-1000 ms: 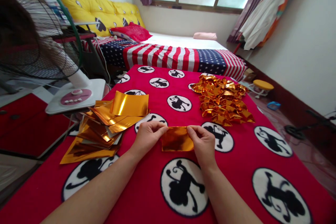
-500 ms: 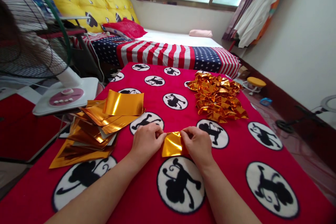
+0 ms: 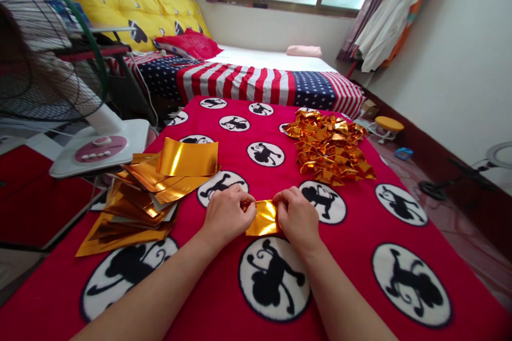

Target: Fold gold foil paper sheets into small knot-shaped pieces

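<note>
A small sheet of shiny gold foil paper (image 3: 263, 219) lies on the red cloth between my hands. My left hand (image 3: 229, 214) pinches its far left corner, thumb against fingers. At the opposite corner my right hand (image 3: 296, 217) is closed on the paper in the same way. Creases run across the foil near the right thumb. To the left sits a loose stack of flat gold foil sheets (image 3: 150, 200), one curled sheet (image 3: 188, 157) on top. Beyond my right hand, folded gold foil pieces (image 3: 332, 146) are gathered in a heap.
The red cloth (image 3: 340, 287) with monkey prints covers the surface before me. A fan's white base (image 3: 120, 141) stands at the left edge. Behind is a bed with a striped cover (image 3: 240, 80). A yellow stool (image 3: 388, 124) is on the floor at right.
Both hands have shifted slightly along the far edge of the foil sheet, fingers curling further over it. The sheet looks shorter from front to back. The stack and the heap stay put.
</note>
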Action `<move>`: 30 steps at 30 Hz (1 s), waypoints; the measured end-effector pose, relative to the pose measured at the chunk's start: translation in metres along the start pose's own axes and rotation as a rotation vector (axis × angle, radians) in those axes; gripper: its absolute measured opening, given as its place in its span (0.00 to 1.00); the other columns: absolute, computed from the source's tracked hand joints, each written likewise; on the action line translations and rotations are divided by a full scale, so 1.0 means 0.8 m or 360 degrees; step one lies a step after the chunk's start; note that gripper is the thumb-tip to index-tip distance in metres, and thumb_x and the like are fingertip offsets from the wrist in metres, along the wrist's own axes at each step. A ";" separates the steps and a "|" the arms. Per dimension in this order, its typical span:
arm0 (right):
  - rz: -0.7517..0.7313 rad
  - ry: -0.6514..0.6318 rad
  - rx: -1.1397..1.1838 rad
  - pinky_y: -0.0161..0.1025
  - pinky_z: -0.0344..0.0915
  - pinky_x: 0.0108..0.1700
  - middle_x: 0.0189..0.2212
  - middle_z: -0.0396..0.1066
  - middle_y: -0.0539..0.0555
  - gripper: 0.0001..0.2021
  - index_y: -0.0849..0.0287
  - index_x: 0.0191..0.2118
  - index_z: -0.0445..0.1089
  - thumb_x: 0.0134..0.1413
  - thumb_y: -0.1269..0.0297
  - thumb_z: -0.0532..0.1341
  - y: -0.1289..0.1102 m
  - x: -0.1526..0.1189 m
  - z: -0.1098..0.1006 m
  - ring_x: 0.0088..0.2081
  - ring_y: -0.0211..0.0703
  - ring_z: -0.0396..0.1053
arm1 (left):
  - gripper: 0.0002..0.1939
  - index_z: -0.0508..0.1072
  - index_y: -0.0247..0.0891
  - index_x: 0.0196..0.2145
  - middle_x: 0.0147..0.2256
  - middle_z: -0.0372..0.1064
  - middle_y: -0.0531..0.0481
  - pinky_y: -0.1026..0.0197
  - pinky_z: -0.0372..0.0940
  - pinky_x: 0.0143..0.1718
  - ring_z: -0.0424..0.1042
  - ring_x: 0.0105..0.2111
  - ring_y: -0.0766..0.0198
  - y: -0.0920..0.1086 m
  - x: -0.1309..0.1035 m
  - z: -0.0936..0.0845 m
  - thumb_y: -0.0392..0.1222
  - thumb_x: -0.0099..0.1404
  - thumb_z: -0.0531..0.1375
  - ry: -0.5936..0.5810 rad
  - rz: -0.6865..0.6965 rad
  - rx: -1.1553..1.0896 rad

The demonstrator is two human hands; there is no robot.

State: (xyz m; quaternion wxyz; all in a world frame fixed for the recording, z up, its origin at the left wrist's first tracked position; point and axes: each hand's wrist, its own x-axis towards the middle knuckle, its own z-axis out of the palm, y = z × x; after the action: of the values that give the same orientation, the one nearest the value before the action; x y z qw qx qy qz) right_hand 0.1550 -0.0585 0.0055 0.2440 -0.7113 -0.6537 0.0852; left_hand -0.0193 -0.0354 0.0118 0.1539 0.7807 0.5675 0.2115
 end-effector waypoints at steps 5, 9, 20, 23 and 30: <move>0.0095 0.0026 -0.0133 0.37 0.50 0.31 0.33 0.69 0.50 0.07 0.55 0.31 0.71 0.57 0.62 0.58 -0.013 0.000 0.004 0.32 0.40 0.67 | 0.09 0.79 0.46 0.29 0.32 0.71 0.52 0.58 0.55 0.35 0.69 0.32 0.62 0.005 0.001 0.001 0.46 0.61 0.59 0.0003 -0.0050 0.0036; 0.0091 0.0057 -0.0201 0.37 0.51 0.30 0.33 0.68 0.51 0.15 0.56 0.31 0.68 0.51 0.49 0.64 -0.018 0.001 0.009 0.33 0.42 0.66 | 0.09 0.79 0.46 0.30 0.33 0.72 0.53 0.57 0.55 0.36 0.70 0.33 0.61 0.003 0.001 0.003 0.48 0.61 0.60 0.0021 -0.0050 0.0017; 0.0231 -0.0042 0.0079 0.36 0.51 0.30 0.35 0.70 0.49 0.06 0.55 0.34 0.69 0.56 0.71 0.56 0.000 0.002 0.000 0.35 0.40 0.68 | 0.07 0.78 0.43 0.30 0.35 0.74 0.51 0.57 0.57 0.39 0.71 0.35 0.60 -0.002 0.001 0.001 0.42 0.61 0.59 -0.0057 -0.0089 -0.0071; 0.0210 0.0004 0.0023 0.37 0.51 0.31 0.36 0.70 0.51 0.10 0.55 0.35 0.70 0.57 0.74 0.53 -0.003 0.000 0.001 0.34 0.40 0.67 | 0.07 0.78 0.43 0.31 0.35 0.74 0.51 0.58 0.59 0.39 0.71 0.35 0.60 -0.007 0.004 -0.002 0.38 0.60 0.59 -0.0096 -0.0071 -0.0124; 0.0168 0.0037 -0.0109 0.36 0.51 0.30 0.36 0.67 0.52 0.08 0.57 0.37 0.68 0.57 0.58 0.60 -0.011 -0.001 0.005 0.34 0.42 0.66 | 0.11 0.79 0.42 0.33 0.34 0.73 0.50 0.61 0.61 0.37 0.70 0.34 0.62 -0.014 0.008 -0.008 0.34 0.60 0.56 -0.0169 -0.0002 -0.0241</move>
State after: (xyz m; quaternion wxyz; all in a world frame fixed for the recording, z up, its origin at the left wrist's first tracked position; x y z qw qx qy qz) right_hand 0.1452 -0.0585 0.0060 0.2221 -0.7536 -0.6151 0.0671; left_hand -0.0298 -0.0256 0.0130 0.2424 0.7766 0.5415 0.2119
